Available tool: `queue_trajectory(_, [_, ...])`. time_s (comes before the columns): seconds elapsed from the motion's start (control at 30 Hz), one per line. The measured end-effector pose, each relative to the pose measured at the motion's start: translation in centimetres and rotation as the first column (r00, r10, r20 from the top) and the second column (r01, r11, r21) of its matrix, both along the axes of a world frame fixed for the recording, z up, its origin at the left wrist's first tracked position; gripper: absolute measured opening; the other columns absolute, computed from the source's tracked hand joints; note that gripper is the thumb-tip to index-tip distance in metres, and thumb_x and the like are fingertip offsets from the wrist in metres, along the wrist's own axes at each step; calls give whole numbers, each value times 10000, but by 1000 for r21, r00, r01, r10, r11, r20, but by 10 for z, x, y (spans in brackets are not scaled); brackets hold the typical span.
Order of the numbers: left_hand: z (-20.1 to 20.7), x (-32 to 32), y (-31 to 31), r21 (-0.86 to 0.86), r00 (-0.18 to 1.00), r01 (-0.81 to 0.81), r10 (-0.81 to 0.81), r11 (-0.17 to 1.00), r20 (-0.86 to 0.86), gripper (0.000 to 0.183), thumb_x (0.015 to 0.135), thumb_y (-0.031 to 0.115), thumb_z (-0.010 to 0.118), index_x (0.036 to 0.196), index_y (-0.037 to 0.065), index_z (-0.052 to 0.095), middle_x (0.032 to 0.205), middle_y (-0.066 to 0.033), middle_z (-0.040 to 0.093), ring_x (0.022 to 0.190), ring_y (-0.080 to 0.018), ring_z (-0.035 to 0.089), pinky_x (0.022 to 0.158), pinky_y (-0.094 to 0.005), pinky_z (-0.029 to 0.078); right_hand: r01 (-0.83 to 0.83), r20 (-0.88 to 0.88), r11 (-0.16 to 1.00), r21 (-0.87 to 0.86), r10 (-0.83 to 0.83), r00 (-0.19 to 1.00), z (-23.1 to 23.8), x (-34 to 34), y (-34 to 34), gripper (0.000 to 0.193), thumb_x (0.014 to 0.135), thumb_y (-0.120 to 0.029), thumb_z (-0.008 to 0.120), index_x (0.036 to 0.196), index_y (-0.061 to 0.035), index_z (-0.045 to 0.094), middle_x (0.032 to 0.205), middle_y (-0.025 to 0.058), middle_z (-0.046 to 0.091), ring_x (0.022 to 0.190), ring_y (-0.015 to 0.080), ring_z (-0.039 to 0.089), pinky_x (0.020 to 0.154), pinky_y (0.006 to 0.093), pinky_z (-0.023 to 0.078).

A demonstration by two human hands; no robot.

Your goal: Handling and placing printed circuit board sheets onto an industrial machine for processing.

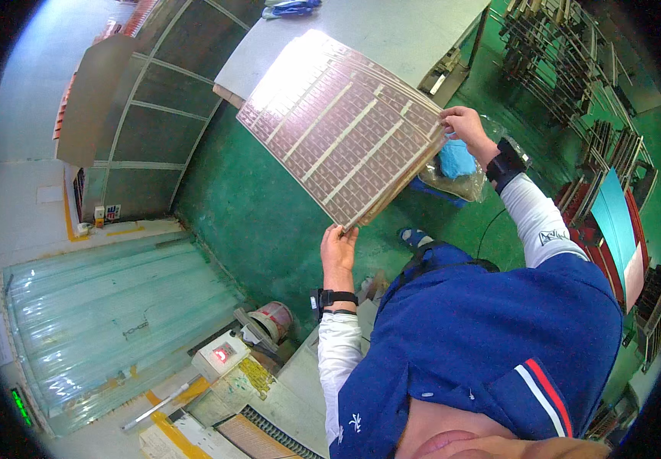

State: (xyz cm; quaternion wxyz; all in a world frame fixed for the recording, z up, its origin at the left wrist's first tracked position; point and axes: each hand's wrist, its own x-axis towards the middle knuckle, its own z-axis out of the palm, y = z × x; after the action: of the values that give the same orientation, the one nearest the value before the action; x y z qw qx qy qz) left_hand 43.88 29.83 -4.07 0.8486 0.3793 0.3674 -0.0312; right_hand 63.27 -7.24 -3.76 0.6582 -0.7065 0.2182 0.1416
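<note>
A stack of thin, flat brownish panels (353, 130) with rows of small rectangles and pale stripes stretches away from me, its far part overlapping a white-topped table (391, 27). My left hand (338, 249) is closed on the near left corner, fingertips at the edge. At the right corner, my right hand (469, 134) grips the same stack between thumb and fingers. Several panel edges fan out slightly along the right side. Glare washes out the far left part of the top panel. Each wrist carries a dark strap with a small box.
Below the right hand lies a clear plastic bag with a blue bundle (456, 159). Metal racks (567, 61) stand at the right. To the left are a ribbed translucent sheet (116, 321), a white box with a red display (221, 354) and a bucket (273, 320). The floor is green.
</note>
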Motion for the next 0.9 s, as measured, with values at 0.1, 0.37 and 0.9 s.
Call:
queue_trajectory(0.1, [-12, -3, 6, -19, 1000, 1, -1, 1000, 5, 91, 860, 17, 511, 946, 48, 515, 960, -111, 570, 919, -297, 589, 845, -456, 509, 1, 24, 1000, 4, -1, 1000, -13, 1, -4, 208, 840, -79, 525, 990, -28, 661, 873, 46, 665, 715, 113, 606, 586, 265, 486])
queue_trajectory(0.37, [2, 5, -6, -46, 999, -46, 46, 998, 8, 149, 864, 24, 554, 995, 50, 488, 973, -119, 585, 925, -291, 594, 828, -438, 514, -209, -67, 973, 103, 216, 974, -8, -24, 3, 176, 845, -102, 540, 945, -23, 662, 788, 38, 665, 642, 107, 587, 549, 265, 473])
queue_trajectory(0.9, [25, -13, -17, -18, 993, 83, -82, 996, 82, 254, 864, 10, 562, 1089, 99, 486, 988, -60, 609, 921, -241, 604, 802, -404, 494, 60, -261, 529, 847, 314, 913, -21, -53, 16, 317, 930, -271, 579, 1171, -69, 537, 1081, 64, 620, 948, 193, 602, 801, 352, 501])
